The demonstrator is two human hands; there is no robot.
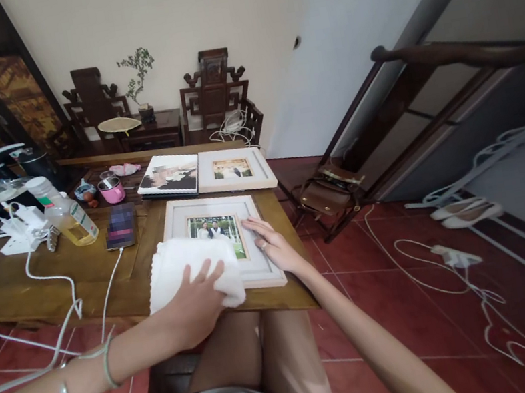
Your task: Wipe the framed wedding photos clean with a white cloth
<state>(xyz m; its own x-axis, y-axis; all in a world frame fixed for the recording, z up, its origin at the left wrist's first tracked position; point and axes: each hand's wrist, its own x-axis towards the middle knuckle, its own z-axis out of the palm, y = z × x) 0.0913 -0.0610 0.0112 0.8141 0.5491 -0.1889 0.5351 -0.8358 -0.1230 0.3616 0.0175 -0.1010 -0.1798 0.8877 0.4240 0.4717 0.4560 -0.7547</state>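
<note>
A white-framed photo (265, 267) lies flat near the front edge of the wooden table, its outdoor picture of two people partly showing. Over its lower left part is spread a white cloth (174, 270) with a scalloped edge. My left hand (202, 302) presses on this cloth, fingers spread and palm down. On the frame's right side rests my right hand (270, 242), fingers stretched out flat and a ring on one of them. The cloth hides the frame's lower left corner.
Behind lie another framed photo (260, 166) and a photo album (167, 176). To the left are a phone (120, 227) on a charging cable, a bottle of yellow liquid (71, 220), a pink cup (112, 190) and a power strip (21, 239). A wooden chair (328, 195) holds a brown bag.
</note>
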